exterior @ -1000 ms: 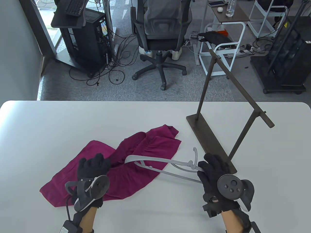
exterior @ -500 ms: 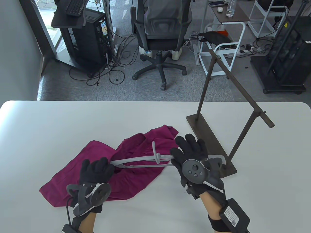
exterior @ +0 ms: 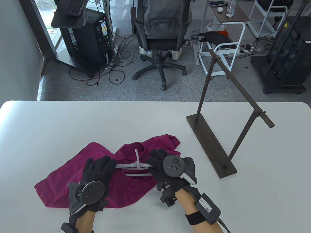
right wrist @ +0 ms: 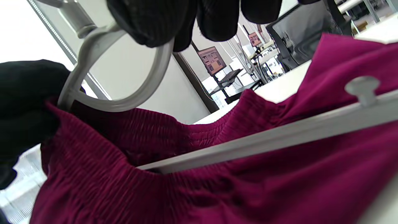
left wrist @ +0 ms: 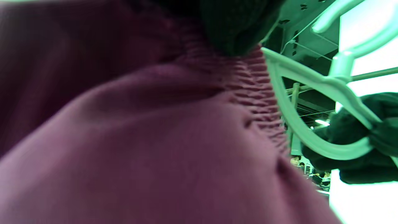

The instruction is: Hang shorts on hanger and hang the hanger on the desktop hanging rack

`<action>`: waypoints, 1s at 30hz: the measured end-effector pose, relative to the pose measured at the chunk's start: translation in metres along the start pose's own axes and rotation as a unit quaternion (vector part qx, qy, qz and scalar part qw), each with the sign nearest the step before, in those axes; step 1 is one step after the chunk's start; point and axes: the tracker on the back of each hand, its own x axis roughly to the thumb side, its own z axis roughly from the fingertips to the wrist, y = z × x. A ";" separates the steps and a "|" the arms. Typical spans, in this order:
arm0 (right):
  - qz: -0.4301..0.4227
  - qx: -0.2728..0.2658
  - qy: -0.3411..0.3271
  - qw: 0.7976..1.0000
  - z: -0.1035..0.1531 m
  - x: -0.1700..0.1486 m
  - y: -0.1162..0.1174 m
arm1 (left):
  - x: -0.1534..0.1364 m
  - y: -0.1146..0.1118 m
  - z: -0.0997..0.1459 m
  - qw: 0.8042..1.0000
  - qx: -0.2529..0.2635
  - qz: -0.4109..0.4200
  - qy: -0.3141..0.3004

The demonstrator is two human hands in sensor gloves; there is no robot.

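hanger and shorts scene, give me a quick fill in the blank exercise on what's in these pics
1. The right hand grips the grey ____.
2. The left hand holds the elastic waistband of the ____ shorts.
3. The dark desktop hanging rack stands on the white table with ____ hanging on its bar.

Missing words: hanger; magenta; nothing

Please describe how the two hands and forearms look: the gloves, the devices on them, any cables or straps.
Both hands, left hand and right hand, wear black knit gloves with round dark-grey trackers. Forearms are bare. The right wrist has a black strap and a labelled black box with a cable.
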 end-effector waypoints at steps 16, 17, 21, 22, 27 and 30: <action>0.100 -0.115 -0.052 0.987 0.034 0.035 -0.049 | -0.014 -0.007 -0.006 0.999 -0.011 0.010 0.051; 0.103 -0.123 -0.061 0.985 0.038 0.042 -0.056 | -0.014 -0.005 -0.006 0.998 -0.003 0.015 0.053; 0.117 -0.040 -0.070 0.990 0.037 0.065 -0.060 | -0.014 -0.002 -0.007 0.996 0.012 0.037 0.076; 0.134 -0.008 -0.065 0.989 0.034 0.070 -0.055 | -0.014 -0.001 -0.007 0.996 0.017 0.039 0.082; 0.238 0.097 -0.038 0.966 0.006 0.077 -0.016 | -0.015 0.005 -0.007 0.992 0.017 0.055 0.112; 0.298 0.153 -0.006 0.942 -0.020 0.066 0.018 | -0.018 0.006 -0.006 0.988 0.025 0.067 0.135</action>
